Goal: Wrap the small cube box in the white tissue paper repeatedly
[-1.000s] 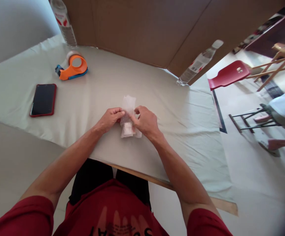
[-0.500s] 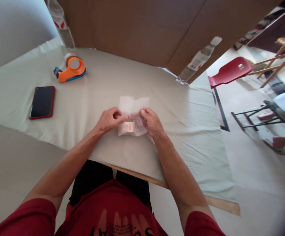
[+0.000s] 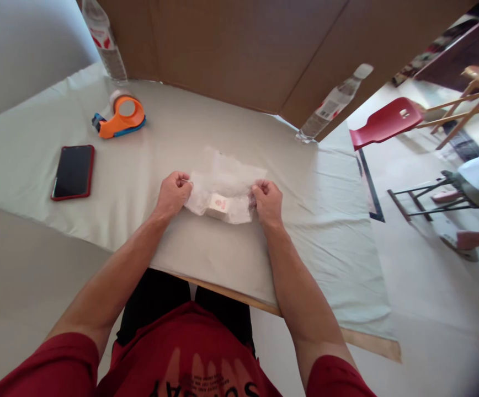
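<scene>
A sheet of bubble wrap [image 3: 233, 172] is spread between my hands near the front of the table. On its near half lies a small whitish box [image 3: 218, 203] with red print on top. My left hand [image 3: 173, 193] pinches the wrap's left edge between thumb and fingers. At the opposite edge my right hand [image 3: 267, 201] is closed on the wrap too. Neither hand touches the box.
A cloth covers the table [image 3: 206, 248]. A phone [image 3: 73, 172] and an orange tape dispenser [image 3: 122, 117] lie at the left. Two bottles [image 3: 104, 41] stand against a cardboard panel [image 3: 223, 49]. Beyond the table's right edge are a red chair [image 3: 388, 120] and a seated person's leg [image 3: 475, 239].
My hands have moved apart, and the bubble wrap, narrower and folded before, is now opened out sideways. More of the small box shows, and my left hand has left its place over it.
</scene>
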Tool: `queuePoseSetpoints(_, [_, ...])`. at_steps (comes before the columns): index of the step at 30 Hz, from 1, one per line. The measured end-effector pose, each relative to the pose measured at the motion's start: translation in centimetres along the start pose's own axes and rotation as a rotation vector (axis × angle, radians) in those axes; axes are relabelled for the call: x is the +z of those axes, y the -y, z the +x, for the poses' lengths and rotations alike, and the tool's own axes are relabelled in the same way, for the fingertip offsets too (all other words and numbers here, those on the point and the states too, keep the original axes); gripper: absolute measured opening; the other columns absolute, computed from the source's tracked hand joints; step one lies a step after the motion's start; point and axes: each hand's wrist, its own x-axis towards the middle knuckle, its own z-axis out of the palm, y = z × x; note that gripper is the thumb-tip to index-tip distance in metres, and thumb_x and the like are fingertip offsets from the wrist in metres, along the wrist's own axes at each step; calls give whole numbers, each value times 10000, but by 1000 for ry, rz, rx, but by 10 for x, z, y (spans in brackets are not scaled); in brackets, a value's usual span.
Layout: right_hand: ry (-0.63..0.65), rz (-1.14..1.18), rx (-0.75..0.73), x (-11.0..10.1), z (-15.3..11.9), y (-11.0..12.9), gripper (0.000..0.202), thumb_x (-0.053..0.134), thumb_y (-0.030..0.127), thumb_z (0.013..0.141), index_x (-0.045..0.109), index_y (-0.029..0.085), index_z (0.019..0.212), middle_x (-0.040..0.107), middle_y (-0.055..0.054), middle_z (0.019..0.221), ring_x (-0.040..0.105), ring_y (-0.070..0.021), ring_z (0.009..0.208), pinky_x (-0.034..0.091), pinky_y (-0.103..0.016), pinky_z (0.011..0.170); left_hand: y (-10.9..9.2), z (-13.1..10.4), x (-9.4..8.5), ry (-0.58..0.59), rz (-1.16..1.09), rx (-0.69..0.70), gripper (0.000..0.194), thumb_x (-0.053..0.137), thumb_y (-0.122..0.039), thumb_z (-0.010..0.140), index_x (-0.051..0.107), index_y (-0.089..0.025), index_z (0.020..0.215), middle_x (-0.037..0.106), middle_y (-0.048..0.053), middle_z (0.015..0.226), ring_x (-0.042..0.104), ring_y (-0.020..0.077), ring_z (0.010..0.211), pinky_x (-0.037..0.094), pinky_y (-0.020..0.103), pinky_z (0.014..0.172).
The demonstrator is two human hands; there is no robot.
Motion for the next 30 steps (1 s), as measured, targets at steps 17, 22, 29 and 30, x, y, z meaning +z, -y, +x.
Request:
queuePoseSetpoints(17, [1097,-285,-153,-35,-69,64,261,653,422,871,744,232,1025,745,-8,847,647,-165,759,500,-286,712,-25,-15,-28,724,-28,143,624,402,-637,945,668,-134,1200,609,14,524,670,213,579,526,322,618])
queuePoseSetpoints(22, [909,-407,-187,-35,-77,52,213,577,363,904,731,217,921,709,-3,778,605,-159,686,472,-285,660,-21,-14,-23,618,344,267,347,647,-389,799,721,-165,1054,629,-7,598,582,152,540,467,275,554])
queuePoseSetpoints(29, [578,-589,-498,6,-66,32,512,692,303,792,613,204,1288,663,-143,1319,601,-322,1193,480,-494,1017,-6,-20,-7,642,527,650,725,644,-379,779,482,-147,1447,546,178,1473,515,315,1364,424,469,1134])
queuePoseSetpoints(30, [567,-605,-509,6,-65,31,486,677,289,802,618,208,1277,678,-139,1297,608,-321,1187,471,-506,1033,-3,-21,-6,667,580,635,798,658,-400,779,420,-138,1495,497,193,1519,467,330,1414,378,485,1176])
